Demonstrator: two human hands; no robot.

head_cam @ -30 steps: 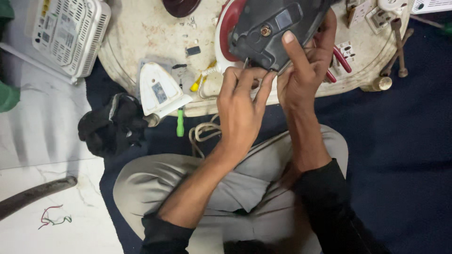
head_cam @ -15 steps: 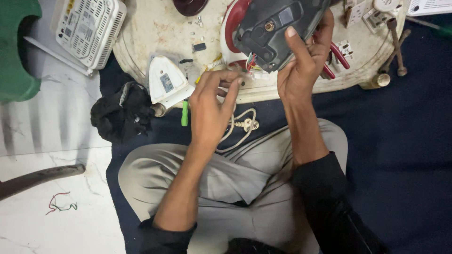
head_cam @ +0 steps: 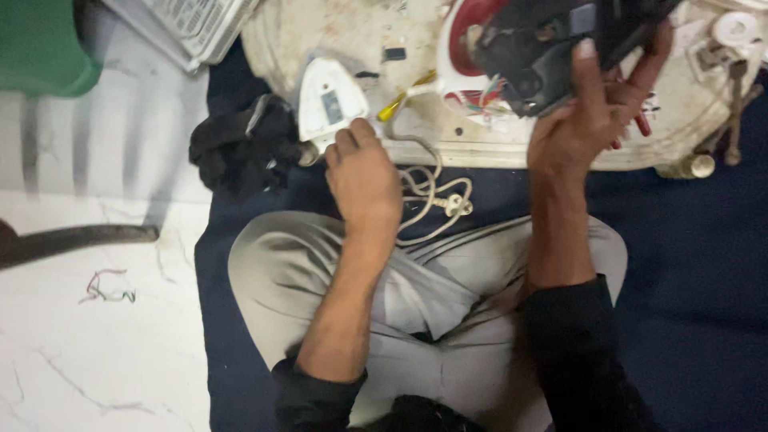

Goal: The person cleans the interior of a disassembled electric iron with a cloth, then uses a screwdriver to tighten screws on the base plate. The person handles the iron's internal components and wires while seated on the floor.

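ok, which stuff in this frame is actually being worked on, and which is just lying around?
In hand:
- dark appliance body, held up by the right hand
- white iron-shaped cover, at the fingertips of the left hand
- yellow-handled screwdriver, just beyond the left hand

Lying about:
- black cloth
- white cord
- white vented casing
- green object

Left hand (head_cam: 364, 180) has left the dark housing (head_cam: 552, 48); it now lies lower, knuckles up, at the bench (head_cam: 352, 32) edge beside the white iron-shaped cover (head_cam: 330, 104). Right hand (head_cam: 588, 128) alone carries the housing. White cord (head_cam: 432, 200) now uncovered.
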